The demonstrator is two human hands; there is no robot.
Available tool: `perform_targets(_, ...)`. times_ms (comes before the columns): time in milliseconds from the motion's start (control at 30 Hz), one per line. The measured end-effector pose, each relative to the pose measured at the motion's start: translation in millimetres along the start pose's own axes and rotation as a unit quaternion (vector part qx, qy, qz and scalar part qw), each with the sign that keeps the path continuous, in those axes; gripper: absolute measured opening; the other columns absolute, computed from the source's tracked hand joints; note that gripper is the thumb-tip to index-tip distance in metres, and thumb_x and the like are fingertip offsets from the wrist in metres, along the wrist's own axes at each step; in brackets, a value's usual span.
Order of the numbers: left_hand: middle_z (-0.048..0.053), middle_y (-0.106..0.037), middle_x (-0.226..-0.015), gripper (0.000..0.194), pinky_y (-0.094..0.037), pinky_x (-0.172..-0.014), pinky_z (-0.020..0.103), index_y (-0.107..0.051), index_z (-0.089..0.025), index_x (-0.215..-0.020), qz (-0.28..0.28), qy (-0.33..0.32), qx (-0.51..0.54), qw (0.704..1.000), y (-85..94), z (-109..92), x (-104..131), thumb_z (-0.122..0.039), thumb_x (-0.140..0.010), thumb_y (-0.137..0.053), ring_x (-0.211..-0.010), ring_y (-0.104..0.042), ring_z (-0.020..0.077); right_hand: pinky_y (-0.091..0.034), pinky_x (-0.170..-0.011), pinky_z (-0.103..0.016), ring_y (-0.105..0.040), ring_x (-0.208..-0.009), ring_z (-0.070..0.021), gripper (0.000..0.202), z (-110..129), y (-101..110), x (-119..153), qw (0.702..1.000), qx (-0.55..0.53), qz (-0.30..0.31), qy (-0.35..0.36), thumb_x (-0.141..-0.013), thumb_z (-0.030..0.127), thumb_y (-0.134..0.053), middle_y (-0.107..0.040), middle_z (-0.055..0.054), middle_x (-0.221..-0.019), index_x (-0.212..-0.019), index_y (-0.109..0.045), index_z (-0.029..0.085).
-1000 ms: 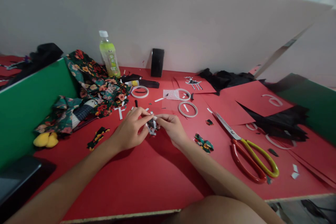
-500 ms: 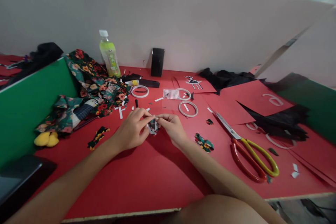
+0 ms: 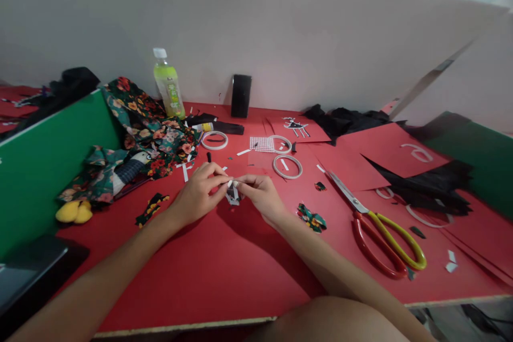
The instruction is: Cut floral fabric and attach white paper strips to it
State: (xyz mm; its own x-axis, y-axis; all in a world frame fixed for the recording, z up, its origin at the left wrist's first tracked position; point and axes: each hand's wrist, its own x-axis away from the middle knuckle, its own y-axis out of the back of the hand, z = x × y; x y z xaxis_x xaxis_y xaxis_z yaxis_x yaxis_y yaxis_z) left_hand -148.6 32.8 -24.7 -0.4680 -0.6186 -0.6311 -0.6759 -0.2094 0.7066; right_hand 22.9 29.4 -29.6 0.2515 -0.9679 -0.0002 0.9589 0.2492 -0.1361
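Over the middle of the red table my left hand (image 3: 201, 190) and my right hand (image 3: 260, 194) meet at the fingertips. Both are closed in a pinch on a small dark fabric scrap (image 3: 232, 195), which hangs below the fingers and carries white strips that look like tape. A bit of white shows at the fingertips; the fingers cover the scrap's upper edge. Left of my left hand lies a dark floral cutout (image 3: 151, 209). A green floral cutout (image 3: 311, 217) lies right of my right hand, with a smaller floral scrap (image 3: 320, 186) beyond it.
Large scissors (image 3: 360, 214) with red and yellow handles lie on the right. Tape rolls (image 3: 287, 175) and a sheet of white beads (image 3: 262, 144) are ahead. Floral cloth (image 3: 160, 136), a bottle (image 3: 168, 85) and a yellow plush piece (image 3: 74, 212) stand left; a phone (image 3: 241, 96) leans on the wall.
My left thumb has moved up against the fingers of that hand. The fabric scrap has shifted slightly left, and the white bit at the fingertips shows more clearly.
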Motion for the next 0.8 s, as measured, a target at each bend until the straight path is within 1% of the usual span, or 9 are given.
perform_targets(233, 0.003, -0.056, -0.080, 0.013, -0.047, -0.072, 0.028, -0.064, -0.016, -0.083, -0.015, 0.017, 0.001, 1.000, 2.1, -4.9, -2.0, -0.015, -0.085, -0.051, -0.079, -0.056, 0.0142, -0.039, -0.056, -0.025, -0.049, -0.055, -0.0091, 0.013, -0.1, 0.0, -0.3, 0.999, 0.032, 0.001, 0.021, -0.068, 0.029, -0.066, -0.059, 0.002, -0.058, -0.065, -0.068, 0.016)
perform_targets(333, 0.002, -0.055, -0.079, 0.012, -0.046, -0.071, 0.025, -0.064, -0.014, -0.081, -0.031, 0.055, 0.032, 0.997, 2.1, -6.8, -3.1, -0.014, -0.084, -0.052, -0.077, -0.056, 0.0125, -0.039, -0.056, -0.024, -0.050, -0.054, -0.0090, 0.014, 1.1, -0.4, -0.1, 1.000, 0.022, 0.005, 0.017, -0.067, 0.029, -0.066, -0.060, 0.002, -0.058, -0.066, -0.068, 0.016)
perform_targets(467, 0.001, -0.056, -0.078, 0.013, -0.046, -0.068, 0.024, -0.065, -0.015, -0.080, -0.040, 0.116, 0.072, 0.990, 1.6, -5.3, -4.0, -0.015, -0.083, -0.052, -0.074, -0.057, 0.0114, -0.038, -0.054, -0.024, -0.049, -0.052, -0.0088, 0.016, 1.8, -1.4, -0.4, 1.000, 0.011, 0.002, 0.000, -0.066, 0.030, -0.065, -0.061, 0.001, -0.057, -0.068, -0.070, 0.015)
perform_targets(533, 0.001, -0.057, -0.078, 0.013, -0.046, -0.070, 0.025, -0.065, -0.015, -0.080, -0.041, 0.113, 0.072, 0.990, 1.3, -3.6, -3.5, -0.016, -0.083, -0.053, -0.075, -0.057, 0.0122, -0.038, -0.053, -0.024, -0.049, -0.051, -0.0087, 0.017, 1.2, -1.6, -1.2, 1.000, 0.007, 0.001, -0.007, -0.066, 0.031, -0.065, -0.061, 0.001, -0.057, -0.067, -0.070, 0.015)
perform_targets(633, 0.002, -0.058, -0.082, 0.012, -0.047, -0.074, 0.028, -0.066, -0.017, -0.086, -0.033, 0.073, 0.045, 0.996, 0.7, -1.3, -1.8, -0.020, -0.083, -0.055, -0.080, -0.056, 0.0143, -0.038, -0.054, -0.024, -0.048, -0.051, -0.0089, 0.017, -1.1, -1.5, -2.6, 1.000, 0.003, -0.003, -0.003, -0.066, 0.032, -0.065, -0.060, 0.001, -0.056, -0.065, -0.069, 0.015)
perform_targets(700, 0.003, -0.058, -0.083, 0.012, -0.046, -0.074, 0.029, -0.067, -0.018, -0.087, -0.021, 0.057, 0.021, 0.998, 0.5, -0.1, -0.7, -0.019, -0.082, -0.056, -0.081, -0.055, 0.0150, -0.038, -0.054, -0.024, -0.047, -0.052, -0.0092, 0.017, -3.0, -1.6, -3.4, 1.000, 0.004, -0.005, 0.007, -0.066, 0.031, -0.065, -0.058, 0.001, -0.055, -0.065, -0.069, 0.015)
perform_targets(800, 0.002, -0.058, -0.077, 0.014, -0.046, -0.072, 0.027, -0.066, -0.018, -0.079, -0.016, 0.067, 0.017, 0.998, 0.3, 0.6, 0.4, -0.016, -0.083, -0.053, -0.077, -0.055, 0.0138, -0.037, -0.054, -0.024, -0.047, -0.051, -0.0100, 0.019, -6.5, -2.8, -4.5, 1.000, 0.013, 0.001, 0.012, -0.066, 0.033, -0.065, -0.057, 0.001, -0.054, -0.064, -0.069, 0.015)
